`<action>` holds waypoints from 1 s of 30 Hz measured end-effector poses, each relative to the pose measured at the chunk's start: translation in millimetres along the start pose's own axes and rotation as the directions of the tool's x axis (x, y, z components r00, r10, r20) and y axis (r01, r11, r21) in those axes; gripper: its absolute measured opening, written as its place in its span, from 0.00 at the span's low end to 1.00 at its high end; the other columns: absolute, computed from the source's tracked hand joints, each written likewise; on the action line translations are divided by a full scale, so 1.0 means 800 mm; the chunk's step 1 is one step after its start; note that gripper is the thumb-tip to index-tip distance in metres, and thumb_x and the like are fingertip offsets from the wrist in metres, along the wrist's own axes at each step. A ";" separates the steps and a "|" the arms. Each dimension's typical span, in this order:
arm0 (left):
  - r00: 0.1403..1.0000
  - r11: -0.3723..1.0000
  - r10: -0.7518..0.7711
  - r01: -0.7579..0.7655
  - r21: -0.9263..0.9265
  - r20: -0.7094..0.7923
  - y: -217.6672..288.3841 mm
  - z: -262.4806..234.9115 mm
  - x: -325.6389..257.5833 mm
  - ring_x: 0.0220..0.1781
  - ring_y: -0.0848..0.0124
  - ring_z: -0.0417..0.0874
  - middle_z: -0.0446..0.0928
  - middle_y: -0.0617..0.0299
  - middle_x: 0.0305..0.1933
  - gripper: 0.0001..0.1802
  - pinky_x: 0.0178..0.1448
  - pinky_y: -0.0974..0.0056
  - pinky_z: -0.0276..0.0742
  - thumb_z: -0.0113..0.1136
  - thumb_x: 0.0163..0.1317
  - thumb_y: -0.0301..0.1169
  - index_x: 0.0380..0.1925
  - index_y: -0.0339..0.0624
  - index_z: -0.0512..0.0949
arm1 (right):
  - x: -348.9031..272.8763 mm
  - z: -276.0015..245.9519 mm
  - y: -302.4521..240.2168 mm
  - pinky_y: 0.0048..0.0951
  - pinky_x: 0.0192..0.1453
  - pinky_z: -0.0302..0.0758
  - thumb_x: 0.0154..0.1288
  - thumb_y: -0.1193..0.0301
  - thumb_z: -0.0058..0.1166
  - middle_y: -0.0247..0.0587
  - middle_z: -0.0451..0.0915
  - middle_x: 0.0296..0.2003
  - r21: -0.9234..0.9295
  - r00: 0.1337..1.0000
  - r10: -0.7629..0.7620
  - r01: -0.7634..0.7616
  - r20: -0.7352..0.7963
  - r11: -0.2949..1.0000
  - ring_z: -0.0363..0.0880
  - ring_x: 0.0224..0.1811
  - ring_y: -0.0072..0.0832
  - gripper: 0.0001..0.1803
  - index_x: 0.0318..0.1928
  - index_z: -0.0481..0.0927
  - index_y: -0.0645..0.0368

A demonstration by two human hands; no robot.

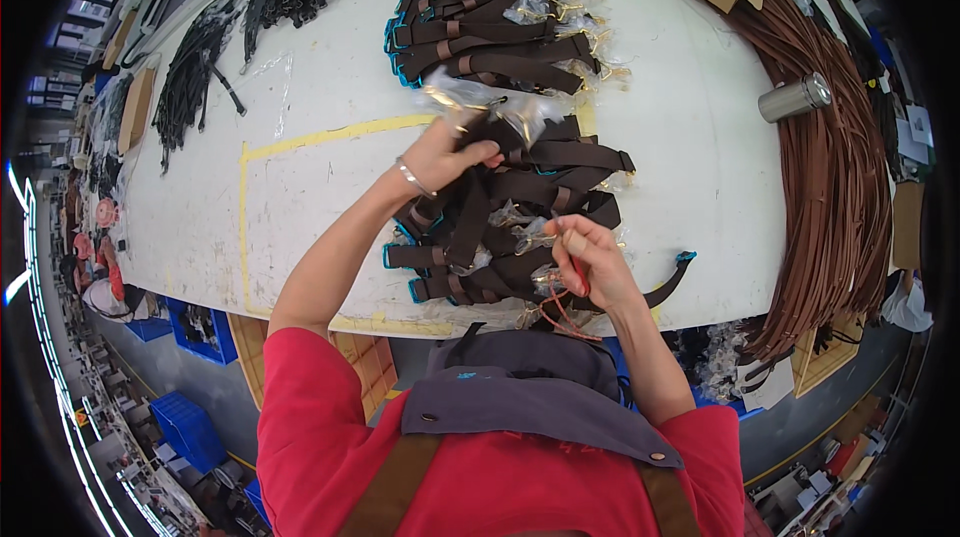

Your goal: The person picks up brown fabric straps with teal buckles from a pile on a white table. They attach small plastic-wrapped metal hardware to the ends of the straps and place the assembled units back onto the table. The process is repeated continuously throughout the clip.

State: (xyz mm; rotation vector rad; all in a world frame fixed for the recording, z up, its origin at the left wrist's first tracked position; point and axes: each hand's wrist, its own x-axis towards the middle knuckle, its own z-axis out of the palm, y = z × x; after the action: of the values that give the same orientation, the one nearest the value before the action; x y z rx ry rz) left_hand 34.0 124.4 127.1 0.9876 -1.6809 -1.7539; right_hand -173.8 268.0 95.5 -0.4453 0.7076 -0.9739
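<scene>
Left hand: fingers closed on one dark brown strap at the upper edge of the near strap pile, beside a crinkled clear plastic bag. Right hand: fingers pinched together on thin red cords, which hang over the near table edge. Two piles of flat brown straps with blue-edged ends lie on the white table; the far strap pile is interleaved with clear bags. One cylindrical metal flask rests against one large bundle of long brown strips at right. Two black strap heaps lie far left.
</scene>
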 end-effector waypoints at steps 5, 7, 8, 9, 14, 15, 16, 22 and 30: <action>0.973 0.922 0.022 -0.109 -0.371 -0.232 0.041 -0.069 -0.092 0.30 0.68 0.75 0.74 0.56 0.26 0.18 0.43 0.62 0.72 0.61 0.46 0.28 0.38 0.34 0.70 | 0.031 0.019 -0.026 0.12 0.11 0.57 0.62 0.65 0.47 0.29 0.68 0.18 -0.102 0.999 -0.039 0.036 -0.028 0.994 0.61 0.10 0.11 0.15 0.42 0.71 0.65; 0.949 0.907 0.126 -0.228 -0.355 -0.288 0.045 -0.080 -0.138 0.33 0.68 0.73 0.72 0.57 0.28 0.21 0.50 0.58 0.68 0.63 0.43 0.29 0.38 0.35 0.70 | 0.041 0.026 -0.020 0.12 0.10 0.53 0.60 0.65 0.50 0.28 0.67 0.17 -0.303 0.998 0.010 -0.030 -0.068 0.952 0.58 0.08 0.10 0.15 0.40 0.71 0.65; 0.935 0.895 0.136 -0.258 -0.365 -0.329 0.046 -0.081 -0.157 0.35 0.68 0.72 0.70 0.58 0.28 0.22 0.52 0.56 0.66 0.63 0.42 0.30 0.39 0.35 0.70 | 0.045 0.030 -0.015 0.12 0.09 0.50 0.59 0.65 0.52 0.27 0.67 0.17 -0.399 0.995 0.026 -0.063 -0.096 0.915 0.57 0.07 0.10 0.15 0.39 0.71 0.65; 0.918 0.887 0.110 -0.264 -0.379 -0.382 0.042 -0.081 -0.172 0.35 0.68 0.71 0.68 0.60 0.29 0.19 0.53 0.57 0.65 0.64 0.42 0.29 0.36 0.37 0.71 | 0.052 0.031 0.000 0.14 0.11 0.51 0.52 0.64 0.59 0.25 0.65 0.15 -0.485 0.988 -0.012 -0.066 -0.156 0.872 0.57 0.11 0.09 0.16 0.33 0.73 0.65; 0.905 0.947 0.000 -0.136 -0.290 -0.426 0.040 -0.077 -0.202 0.36 0.65 0.75 0.73 0.58 0.29 0.13 0.47 0.58 0.70 0.62 0.44 0.27 0.31 0.38 0.73 | 0.083 0.045 0.082 0.16 0.07 0.49 0.53 0.69 0.57 0.27 0.66 0.13 -0.183 0.961 0.142 -0.188 -0.237 0.965 0.55 0.06 0.12 0.10 0.24 0.71 0.60; 0.920 0.964 -0.023 -0.084 -0.253 -0.392 0.037 -0.079 -0.197 0.36 0.65 0.75 0.74 0.57 0.30 0.13 0.47 0.59 0.71 0.61 0.44 0.27 0.32 0.37 0.73 | 0.080 0.046 0.084 0.16 0.06 0.49 0.53 0.70 0.55 0.27 0.65 0.13 -0.096 0.948 0.166 -0.199 -0.271 0.975 0.55 0.04 0.13 0.09 0.22 0.70 0.58; 0.933 0.976 -0.046 -0.035 -0.215 -0.357 0.034 -0.080 -0.192 0.36 0.65 0.76 0.75 0.57 0.30 0.14 0.47 0.60 0.71 0.61 0.44 0.27 0.33 0.37 0.73 | 0.075 0.046 0.077 0.15 0.06 0.49 0.54 0.70 0.55 0.27 0.65 0.13 -0.083 0.961 0.150 -0.173 -0.232 0.981 0.55 0.05 0.13 0.09 0.23 0.70 0.58; 0.986 0.974 -0.159 0.165 0.157 -0.046 -0.014 0.005 -0.086 0.46 0.72 0.71 0.72 0.62 0.45 0.28 0.52 0.67 0.67 0.67 0.42 0.27 0.46 0.36 0.70 | 0.032 0.033 0.001 0.15 0.06 0.51 0.53 0.71 0.53 0.26 0.65 0.13 -0.092 0.951 0.271 -0.286 -0.150 0.954 0.59 0.05 0.13 0.07 0.24 0.69 0.57; 0.958 0.803 0.283 -0.256 0.539 0.033 -0.048 0.040 -0.052 0.45 0.62 0.73 0.72 0.51 0.42 0.23 0.51 0.63 0.66 0.53 0.44 0.21 0.45 0.34 0.68 | 0.024 -0.009 0.000 0.14 0.08 0.55 0.62 0.65 0.46 0.41 0.76 0.25 -0.204 0.975 0.213 -0.195 0.067 0.959 0.68 0.13 0.15 0.13 0.29 0.72 0.62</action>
State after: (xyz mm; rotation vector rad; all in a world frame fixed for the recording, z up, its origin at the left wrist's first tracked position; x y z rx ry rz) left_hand 38.2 180.8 94.6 0.9403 -2.2195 -1.0750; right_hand -172.1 251.2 84.3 -0.5729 0.7571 -0.6884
